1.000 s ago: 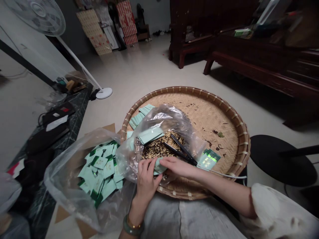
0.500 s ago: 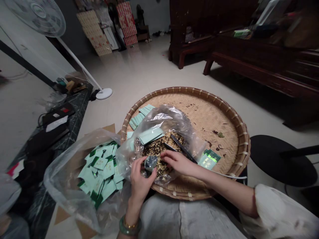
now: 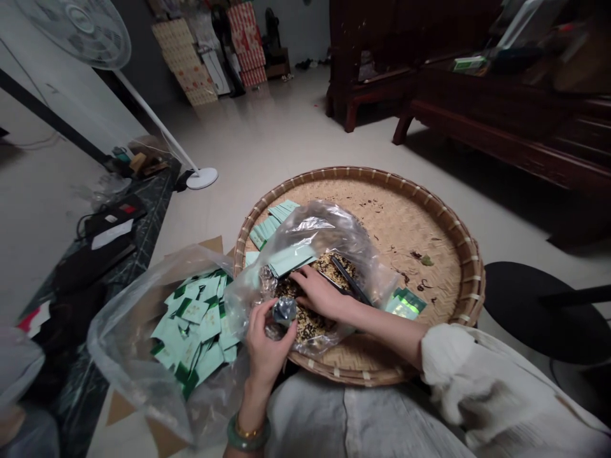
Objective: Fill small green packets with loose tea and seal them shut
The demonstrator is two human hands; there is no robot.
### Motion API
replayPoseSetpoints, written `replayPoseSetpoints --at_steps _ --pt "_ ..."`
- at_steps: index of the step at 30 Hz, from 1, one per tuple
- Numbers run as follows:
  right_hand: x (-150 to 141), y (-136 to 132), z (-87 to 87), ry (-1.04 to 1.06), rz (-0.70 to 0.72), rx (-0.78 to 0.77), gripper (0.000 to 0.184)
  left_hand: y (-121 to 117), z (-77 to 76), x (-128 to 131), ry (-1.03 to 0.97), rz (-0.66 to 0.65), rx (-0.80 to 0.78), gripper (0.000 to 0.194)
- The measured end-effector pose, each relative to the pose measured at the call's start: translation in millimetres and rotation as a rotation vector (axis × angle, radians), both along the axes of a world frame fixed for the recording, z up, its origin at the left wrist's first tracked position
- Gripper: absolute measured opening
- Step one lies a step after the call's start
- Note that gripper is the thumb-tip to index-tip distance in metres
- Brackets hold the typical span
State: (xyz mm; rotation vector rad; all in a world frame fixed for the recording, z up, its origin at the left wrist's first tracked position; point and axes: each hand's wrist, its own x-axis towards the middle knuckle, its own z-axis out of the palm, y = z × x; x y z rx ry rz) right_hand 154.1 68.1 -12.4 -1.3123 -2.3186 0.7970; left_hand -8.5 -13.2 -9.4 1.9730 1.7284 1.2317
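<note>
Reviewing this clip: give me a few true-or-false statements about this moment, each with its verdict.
1. The left hand grips a small silvery foil packet. True.
2. The right hand is over a speckled dried mixture inside a clear plastic bag. True.
3. The jade bangle is on the right wrist. False: it is on the left wrist.
4. The pale green sachets lie in a cardboard box. False: they lie in another clear plastic bag, with flattened cardboard beneath it.
</note>
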Motion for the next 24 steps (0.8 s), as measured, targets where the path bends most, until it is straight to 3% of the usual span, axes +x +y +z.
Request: replayPoseSetpoints --at_steps 7,12,18,21,24 --pt "2 5 -8.1 0.023 0.018 0.008 0.042 1 -3.7 -2 -0.041 0.021 -0.029 0.039" --pt "11 6 -3.0 0.257 -0.034 -0.067 0.032 1 -2.3 -1 -0.063 0.026 -0.033 0.04" --pt "26 3 3.1 0.516 -0.083 -0.339 0.027 1 -3.5 1 -0.112 0.02 -0.047 0.04" --pt "36 1 12.7 0.581 -0.096 -0.498 0.03 2 -3.0 3 -0.126 0.013 -0.064 0.04" --pt "44 -4 35.4 0.583 -0.082 -0.401 0.027 3 -1.5 6 -0.115 -0.011 -0.07 0.039"
